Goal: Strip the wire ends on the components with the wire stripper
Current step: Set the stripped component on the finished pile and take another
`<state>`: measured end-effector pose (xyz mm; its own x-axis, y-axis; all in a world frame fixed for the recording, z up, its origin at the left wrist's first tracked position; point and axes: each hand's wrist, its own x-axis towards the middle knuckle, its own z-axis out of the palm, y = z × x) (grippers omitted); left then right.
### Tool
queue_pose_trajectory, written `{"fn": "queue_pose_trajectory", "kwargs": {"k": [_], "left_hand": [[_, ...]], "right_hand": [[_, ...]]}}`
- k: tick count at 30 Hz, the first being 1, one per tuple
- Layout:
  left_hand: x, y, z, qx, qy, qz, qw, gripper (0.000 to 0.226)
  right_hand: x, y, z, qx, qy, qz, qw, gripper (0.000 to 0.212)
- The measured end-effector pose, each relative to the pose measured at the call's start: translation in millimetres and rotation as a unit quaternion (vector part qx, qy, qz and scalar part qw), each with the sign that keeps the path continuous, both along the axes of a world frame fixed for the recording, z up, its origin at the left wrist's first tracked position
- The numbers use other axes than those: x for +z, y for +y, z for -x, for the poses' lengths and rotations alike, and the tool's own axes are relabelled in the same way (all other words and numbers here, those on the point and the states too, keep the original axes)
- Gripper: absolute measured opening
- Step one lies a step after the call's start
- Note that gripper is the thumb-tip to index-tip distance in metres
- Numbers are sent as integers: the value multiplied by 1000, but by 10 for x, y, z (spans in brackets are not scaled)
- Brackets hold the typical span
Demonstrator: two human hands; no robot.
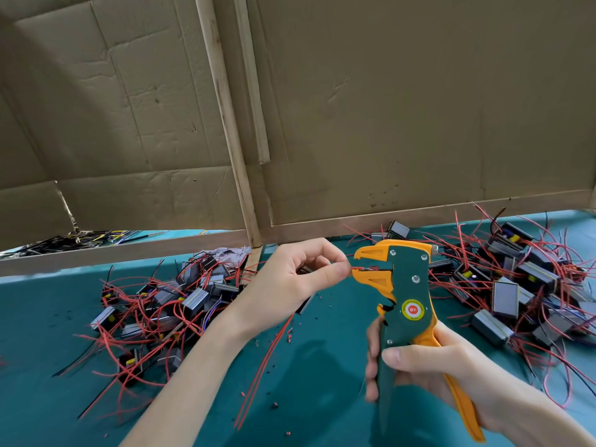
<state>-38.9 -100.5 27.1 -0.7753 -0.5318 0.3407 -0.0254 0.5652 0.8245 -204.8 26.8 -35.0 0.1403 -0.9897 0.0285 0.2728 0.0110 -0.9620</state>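
Head view: one wire stripper [406, 301], green-bodied with orange jaws and an orange lever, is held above the teal bench [322, 398], right of centre. Its long axis runs nearly upright, leaning a little: the two handles are low, in the right hand [429, 369], and the head is at the top, with its mouth pointing left toward the left hand [290, 279]. The right hand's grip is wrapped round the handles, fingers curled behind the green one and the thumb laid across its front. The orange lever juts out below the palm, splayed away from the green handle.

The left hand's grip is narrow: thumb and forefinger pinch one red wire [356, 269] right at the stripper's mouth, and the wire's end lies between the orange jaws, which stand slightly apart. Two red strands [267, 359] trail from under this hand down toward the near edge. A dark edge shows beneath the palm, and what it is cannot be told.

Two piles of components lie on the bench, a left pile [167, 304] and a right pile [522, 285]. Both hold small grey and black blocks tangled in red and black leads, too knotted to count. Short red scraps of insulation [289, 337] dot the bench between the hands. A cardboard wall [387, 108] with one wooden slat [225, 108] stands behind.
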Motion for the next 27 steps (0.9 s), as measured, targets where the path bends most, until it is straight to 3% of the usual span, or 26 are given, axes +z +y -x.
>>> {"fn": "queue_pose_trajectory", "kwargs": {"k": [27], "left_hand": [[18,-5,-14,2,-19,3,1000,11]], "right_hand": [[-32,9,17,-7,38,2,999,22]]}}
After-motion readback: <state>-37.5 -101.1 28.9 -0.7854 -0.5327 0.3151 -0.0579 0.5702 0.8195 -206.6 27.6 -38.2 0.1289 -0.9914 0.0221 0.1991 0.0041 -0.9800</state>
